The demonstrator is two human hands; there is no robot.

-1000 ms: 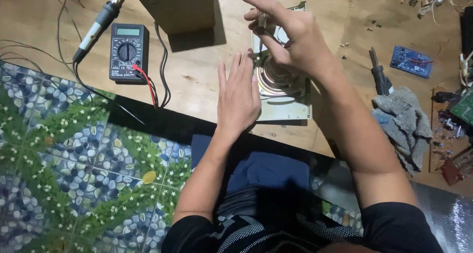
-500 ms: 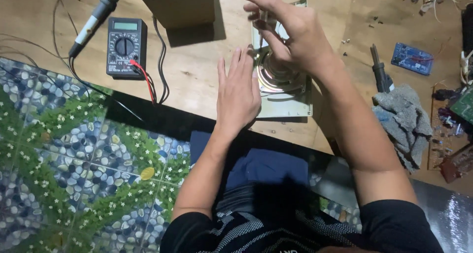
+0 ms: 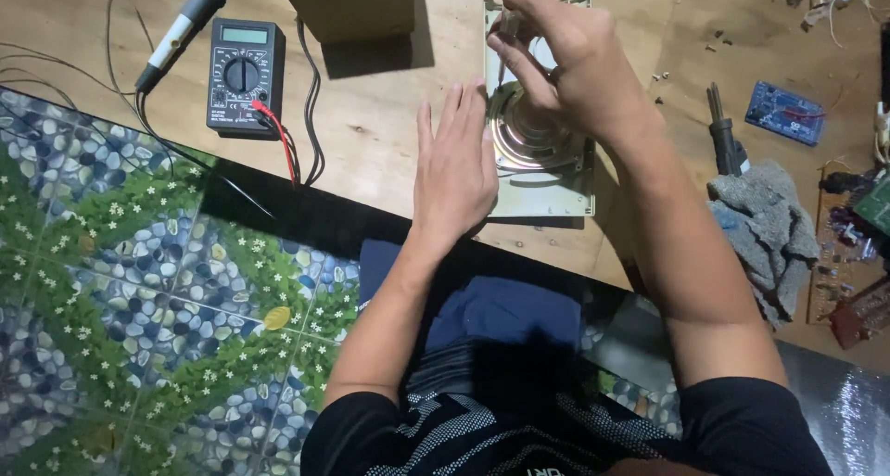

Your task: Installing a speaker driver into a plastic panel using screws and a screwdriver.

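On the wooden tabletop (image 3: 371, 152), seen from the head camera, a pale metal plate (image 3: 556, 184) lies flat with a round, shiny disc part (image 3: 533, 138) set into it. The left hand (image 3: 454, 165) rests open and flat, fingers together, its edge against the plate's left side as if steadying it. The right hand (image 3: 565, 63) hovers over the plate's upper half with its fingers pinched together on a thin tool (image 3: 502, 68), perhaps a small screwdriver, whose tip points down toward the disc's rim; whether the tip actually touches cannot be told. Judging by this, the work on the plate is midway: the disc sits in its place on the plate, nothing has been lifted off, and the fine work at its edge looks unfinished. Left of the hands lies a black multimeter (image 3: 244, 76) with red and black leads, and a soldering iron (image 3: 181, 26) beside it. A brown box (image 3: 348, 3) stands at the top edge. To the right are a dark-handled tool (image 3: 723, 142), a grey rag (image 3: 765, 221) and a blue circuit board (image 3: 785, 112), all well apart from the plate.
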